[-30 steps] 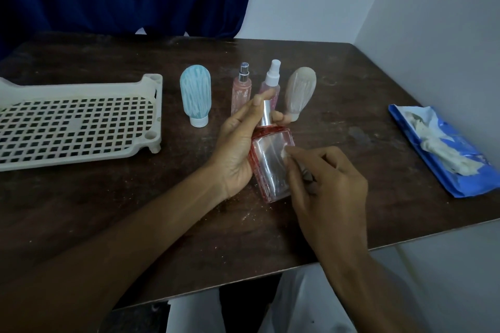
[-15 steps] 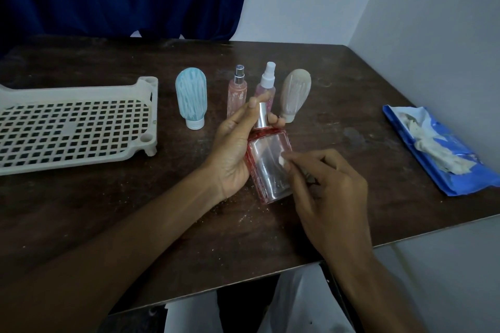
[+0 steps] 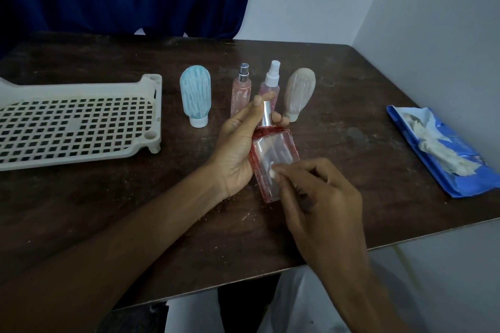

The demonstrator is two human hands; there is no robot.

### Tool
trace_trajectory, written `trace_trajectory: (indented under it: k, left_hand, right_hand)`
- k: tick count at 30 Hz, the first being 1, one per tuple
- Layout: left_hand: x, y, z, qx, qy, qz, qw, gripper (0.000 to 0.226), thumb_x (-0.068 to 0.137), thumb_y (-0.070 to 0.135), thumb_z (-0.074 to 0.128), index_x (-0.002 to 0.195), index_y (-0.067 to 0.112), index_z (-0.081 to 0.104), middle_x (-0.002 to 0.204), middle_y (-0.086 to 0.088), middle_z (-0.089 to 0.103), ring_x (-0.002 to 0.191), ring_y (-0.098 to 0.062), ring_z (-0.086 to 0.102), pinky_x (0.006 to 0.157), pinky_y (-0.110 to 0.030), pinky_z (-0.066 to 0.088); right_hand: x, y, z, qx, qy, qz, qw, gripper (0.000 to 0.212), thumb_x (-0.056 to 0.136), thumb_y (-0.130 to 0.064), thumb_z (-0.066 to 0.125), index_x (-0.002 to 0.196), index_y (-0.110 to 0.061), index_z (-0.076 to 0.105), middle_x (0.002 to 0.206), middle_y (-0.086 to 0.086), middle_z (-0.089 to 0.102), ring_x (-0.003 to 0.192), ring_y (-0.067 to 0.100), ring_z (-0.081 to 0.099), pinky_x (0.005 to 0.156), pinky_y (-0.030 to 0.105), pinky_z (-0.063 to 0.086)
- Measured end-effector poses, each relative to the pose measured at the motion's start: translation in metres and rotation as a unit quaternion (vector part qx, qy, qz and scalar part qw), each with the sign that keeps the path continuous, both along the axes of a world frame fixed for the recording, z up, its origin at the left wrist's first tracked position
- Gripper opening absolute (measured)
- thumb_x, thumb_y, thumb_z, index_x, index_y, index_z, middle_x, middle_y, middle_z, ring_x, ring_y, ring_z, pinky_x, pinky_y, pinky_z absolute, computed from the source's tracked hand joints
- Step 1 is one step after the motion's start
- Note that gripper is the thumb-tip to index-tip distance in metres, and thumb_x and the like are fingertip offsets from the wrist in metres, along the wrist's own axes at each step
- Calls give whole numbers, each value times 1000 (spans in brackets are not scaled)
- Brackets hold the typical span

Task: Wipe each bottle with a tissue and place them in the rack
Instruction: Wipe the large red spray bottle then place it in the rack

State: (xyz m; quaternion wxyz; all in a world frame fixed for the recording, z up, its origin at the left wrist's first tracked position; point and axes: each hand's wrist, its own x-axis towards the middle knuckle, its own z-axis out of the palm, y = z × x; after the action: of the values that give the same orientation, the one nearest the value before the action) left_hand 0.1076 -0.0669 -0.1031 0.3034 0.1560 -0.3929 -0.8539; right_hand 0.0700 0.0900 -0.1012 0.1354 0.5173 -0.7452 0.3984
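Left hand [image 3: 238,151] clasped round square bottle [image 3: 273,147], right hand [image 3: 324,197] pinched on tissue [image 3: 272,172], well inside table [image 3: 365,224] edge.

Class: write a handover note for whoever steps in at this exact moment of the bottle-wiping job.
Left hand holds the square perfume bottle.
Right hand pinches a tissue against its face.
Behind stand a blue squeeze bottle, silver-topped spray bottle, white-topped spray bottle, beige squeeze bottle.
Rack, left, holds no bottle; tissue pack, right.
Left to do: finish this wipe, rack it, then the other four.
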Motion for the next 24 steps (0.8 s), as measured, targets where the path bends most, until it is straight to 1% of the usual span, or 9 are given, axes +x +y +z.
trace_trajectory:
  k: [3, 5, 7, 9, 13, 17, 20, 22, 24]
  left_hand:
    - [1, 0, 0, 4, 1, -2, 1000, 35, 102, 31, 50, 130, 13, 61, 83, -3, 66, 86, -14, 68, 84, -32, 57]
    - [1, 1, -1, 9, 3, -2, 1000, 36, 102, 31, 50, 131, 12, 60, 83, -3, 66, 86, -14, 68, 85, -33, 58]
    - [2, 2, -1, 13, 3, -2, 1000, 36, 102, 31, 50, 132, 13, 60, 82, -3, 65, 85, -14, 68, 87, -35, 57]
    - [1, 3, 0, 14, 1, 0, 1000, 36, 103, 31, 50, 131, 13, 60, 81, -3, 65, 85, -14, 68, 84, -33, 57]
    - [1, 2, 1, 9, 1, 1, 1000, 34, 102, 31, 50, 128, 13, 62, 81, -3, 65, 84, -14, 68, 87, -33, 57]
    - [1, 3, 0, 0, -2, 2, 1000, 37, 102, 32, 49, 132, 13, 60, 79, -2, 66, 85, -14, 67, 88, -33, 56]
    - [2, 4, -1, 4, 1, 3, 1000, 33, 103, 31, 50, 128, 15, 62, 81, -3, 66, 85, -14, 67, 87, -34, 55]
    - [2, 4, -1, 9, -1, 6, 1000, 31, 102, 31, 50, 126, 16, 64, 82, -3, 65, 85, -14, 68, 87, -34, 56]
    - [1, 3, 0, 14, 0, 5, 1000, 31, 102, 31, 51, 126, 15, 64, 81, -3, 65, 84, -15, 67, 87, -34, 56]
  right_hand:
    - [-5, -5, 3, -5, 3, -27, 1000, 18, 91, -19, 63, 100, -12, 77, 90, -3, 62, 73, 6, 58, 61, 22, 54]
    - [-1, -12, 3, 2, 14, -13, 1000, 16, 92, -18, 63, 97, -9, 76, 91, -1, 62, 73, 9, 58, 59, 26, 55]
    - [7, -14, 2, 11, 33, 6, 999, 12, 90, -14, 69, 97, -9, 76, 93, 2, 62, 74, 12, 58, 59, 26, 54]
    - [15, -10, -3, 29, 59, 17, 998, 16, 85, -9, 71, 101, -10, 76, 96, 5, 63, 76, 15, 59, 60, 26, 55]
    - [15, 6, -8, 19, 62, 17, 998, 18, 83, -12, 67, 98, -9, 77, 99, 4, 64, 77, 15, 61, 61, 29, 57]
    - [8, 0, -3, 13, 57, -17, 998, 16, 88, -16, 66, 98, -8, 76, 96, 5, 65, 78, 17, 61, 60, 33, 57]
    - [13, -9, -2, 16, 62, -9, 998, 11, 86, -11, 70, 94, -8, 76, 94, 6, 64, 75, 16, 59, 57, 29, 55]
    - [19, -7, -4, 30, 72, 4, 997, 14, 83, -9, 71, 96, -8, 77, 95, 6, 64, 74, 16, 59, 54, 28, 55]
    - [22, 1, -7, 40, 80, 8, 996, 17, 82, -10, 69, 97, -7, 77, 96, 5, 64, 75, 17, 60, 53, 30, 55]
